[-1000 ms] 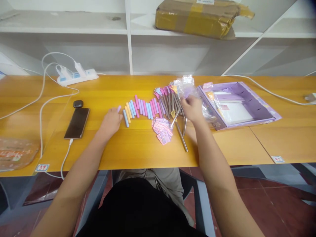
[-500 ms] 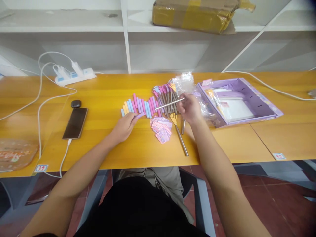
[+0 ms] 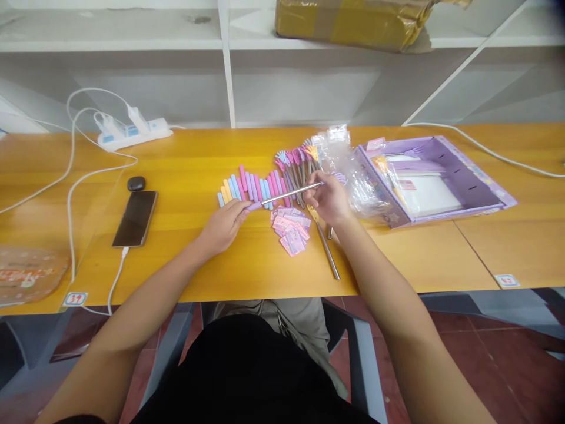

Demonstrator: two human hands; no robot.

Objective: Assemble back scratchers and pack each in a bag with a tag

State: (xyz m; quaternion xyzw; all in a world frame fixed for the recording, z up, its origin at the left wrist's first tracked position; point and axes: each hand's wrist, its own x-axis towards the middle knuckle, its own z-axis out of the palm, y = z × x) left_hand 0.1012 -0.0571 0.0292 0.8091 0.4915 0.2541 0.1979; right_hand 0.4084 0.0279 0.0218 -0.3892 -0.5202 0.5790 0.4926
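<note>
My left hand (image 3: 225,227) is closed on a purple handle sleeve (image 3: 253,206), whose end points right. My right hand (image 3: 330,199) grips a back scratcher by its upper part; its metal rod (image 3: 291,193) slants down to the left and its tip meets the sleeve's end. A purple hand-shaped head (image 3: 339,177) shows just behind the right fingers. Between the hands lies a row of pink, purple, blue and yellow handle sleeves (image 3: 251,187). Several back scratchers (image 3: 300,165) with coloured heads are bunched behind. A yellow-headed back scratcher (image 3: 327,253) lies nearer me, beside small printed cards (image 3: 292,231).
A purple box (image 3: 459,209) stands at the right, with clear plastic bags (image 3: 364,191) beside it. At the left are a phone (image 3: 135,219), a black earbud case (image 3: 136,184) and a power strip (image 3: 136,134) with white cables. A taped carton (image 3: 348,23) rests on the shelf.
My right hand has moved slightly left and down, bringing the rod's tip from above the row of sleeves to the end of the purple sleeve. My left hand has barely moved.
</note>
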